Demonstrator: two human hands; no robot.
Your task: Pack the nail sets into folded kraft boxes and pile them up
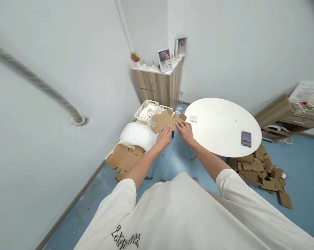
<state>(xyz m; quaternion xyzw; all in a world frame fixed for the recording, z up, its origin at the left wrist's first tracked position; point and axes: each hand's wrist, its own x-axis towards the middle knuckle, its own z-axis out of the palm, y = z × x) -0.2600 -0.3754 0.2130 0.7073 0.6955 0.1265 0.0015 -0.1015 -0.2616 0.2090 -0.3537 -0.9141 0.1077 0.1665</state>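
A flat brown cardboard box blank is held out in front of me, over the gap between a low bench and the round white table. My left hand grips its near edge, fingers closed over the card. My right hand holds the blank's right side near its flaps, fingers curled onto it. A ring shows on a finger of my left hand.
Two white wire baskets with small packets sit behind the blank, beside a white cushion. Flat cardboard blanks lie at the left; folded boxes are piled on the blue floor at the right. A wooden cabinet stands in the corner.
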